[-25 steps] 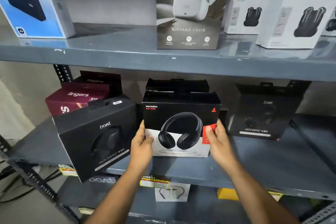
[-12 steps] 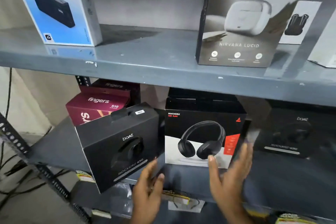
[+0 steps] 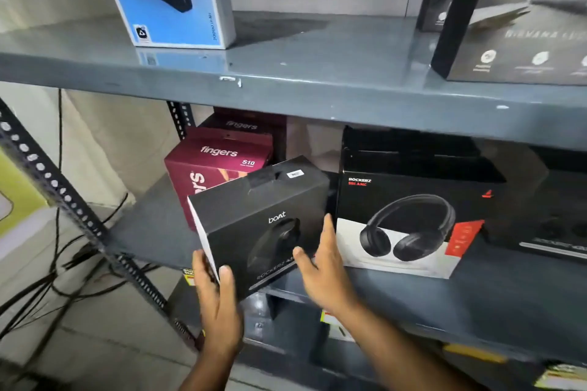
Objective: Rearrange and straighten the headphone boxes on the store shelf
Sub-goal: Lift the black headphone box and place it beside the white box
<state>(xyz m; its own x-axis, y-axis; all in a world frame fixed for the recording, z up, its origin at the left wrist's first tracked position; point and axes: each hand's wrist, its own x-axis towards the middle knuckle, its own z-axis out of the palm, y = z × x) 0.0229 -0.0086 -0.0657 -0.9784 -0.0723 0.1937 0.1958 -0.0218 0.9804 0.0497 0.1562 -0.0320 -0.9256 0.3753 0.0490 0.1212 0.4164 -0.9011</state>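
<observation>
Boat box sat tilted at the shelf edge, left of the Rockerz box; left hand gripped its lower corner, right hand lay open against its right side

Lighting was even and moderately bright. The upper shelf carried soft glare along its top surface and cast shadow on the boxes beneath it. Motion blur softened everything toward its right end. Wide-angle distortion bowed its front edge.
</observation>
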